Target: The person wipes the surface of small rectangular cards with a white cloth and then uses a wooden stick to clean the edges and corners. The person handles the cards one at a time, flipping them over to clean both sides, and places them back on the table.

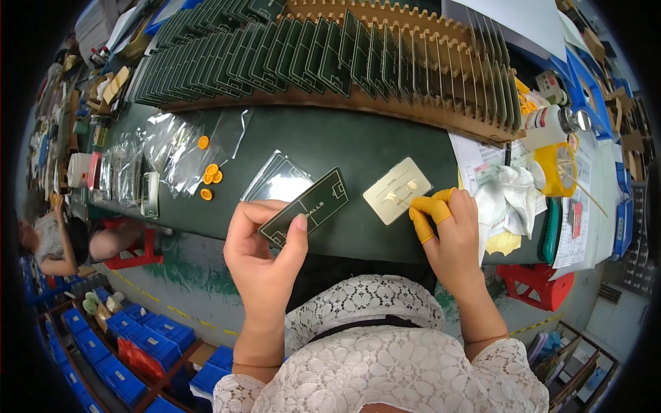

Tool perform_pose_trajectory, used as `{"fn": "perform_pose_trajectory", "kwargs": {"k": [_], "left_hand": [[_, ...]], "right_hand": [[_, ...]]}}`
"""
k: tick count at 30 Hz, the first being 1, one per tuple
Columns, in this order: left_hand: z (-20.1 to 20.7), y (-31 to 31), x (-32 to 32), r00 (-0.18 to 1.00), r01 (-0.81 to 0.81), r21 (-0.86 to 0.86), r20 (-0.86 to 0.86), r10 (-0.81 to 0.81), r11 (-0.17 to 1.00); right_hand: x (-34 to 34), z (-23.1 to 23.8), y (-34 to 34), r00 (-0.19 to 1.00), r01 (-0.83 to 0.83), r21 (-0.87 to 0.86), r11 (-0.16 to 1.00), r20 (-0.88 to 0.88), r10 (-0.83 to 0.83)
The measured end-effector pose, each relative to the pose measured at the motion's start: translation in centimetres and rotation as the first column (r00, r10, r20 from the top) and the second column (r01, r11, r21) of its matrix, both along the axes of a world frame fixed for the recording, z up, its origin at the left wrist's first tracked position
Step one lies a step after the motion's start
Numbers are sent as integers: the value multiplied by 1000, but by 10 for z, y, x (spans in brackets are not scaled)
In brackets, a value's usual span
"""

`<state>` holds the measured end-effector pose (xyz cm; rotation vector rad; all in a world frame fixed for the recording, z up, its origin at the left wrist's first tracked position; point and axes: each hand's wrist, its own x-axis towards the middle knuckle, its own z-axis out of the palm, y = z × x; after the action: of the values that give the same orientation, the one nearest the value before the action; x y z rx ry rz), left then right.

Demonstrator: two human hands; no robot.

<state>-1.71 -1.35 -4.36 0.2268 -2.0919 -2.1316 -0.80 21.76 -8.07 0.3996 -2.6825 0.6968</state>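
Observation:
My left hand (265,258) pinches a dark green card (313,206) with pale line markings, holding it tilted above the table. My right hand (451,237) wears yellow finger cots (432,210) on its thumb and fingers. Those fingertips are drawn together at the right edge of a cream card (392,196) lying on the table. Pale lumpy residue (401,195) sits on that card's face. Whether anything small is between the right fingertips cannot be made out. Clear plastic sheets (279,177) lie behind the green card, partly hidden by it.
A long slotted wooden rack (310,101) of upright green cards spans the back. Orange discs (212,172) and clear bags (172,148) lie left. At right are a white cloth (509,196), a yellow cup with sticks (556,172) and a bottle (547,124). A person sits far left.

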Motion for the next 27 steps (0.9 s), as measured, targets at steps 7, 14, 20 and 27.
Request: {"fn": "perform_pose_trajectory", "kwargs": {"k": [7, 14, 20, 27], "left_hand": [[-7, 3, 2, 999, -3, -33, -43, 1, 999], [-6, 0, 3, 984, 8, -194, -172, -43, 981], [0, -4, 11, 965, -26, -213, -261, -31, 977], [3, -5, 26, 944, -85, -166, -328, 27, 982]], "right_hand": [[-1, 2, 1, 1000, 12, -24, 1000, 25, -11], [8, 8, -4, 992, 87, -289, 953, 116, -55], [16, 0, 0, 993, 119, -433, 893, 30, -118], [22, -21, 19, 924, 368, -602, 709, 153, -349]]}}
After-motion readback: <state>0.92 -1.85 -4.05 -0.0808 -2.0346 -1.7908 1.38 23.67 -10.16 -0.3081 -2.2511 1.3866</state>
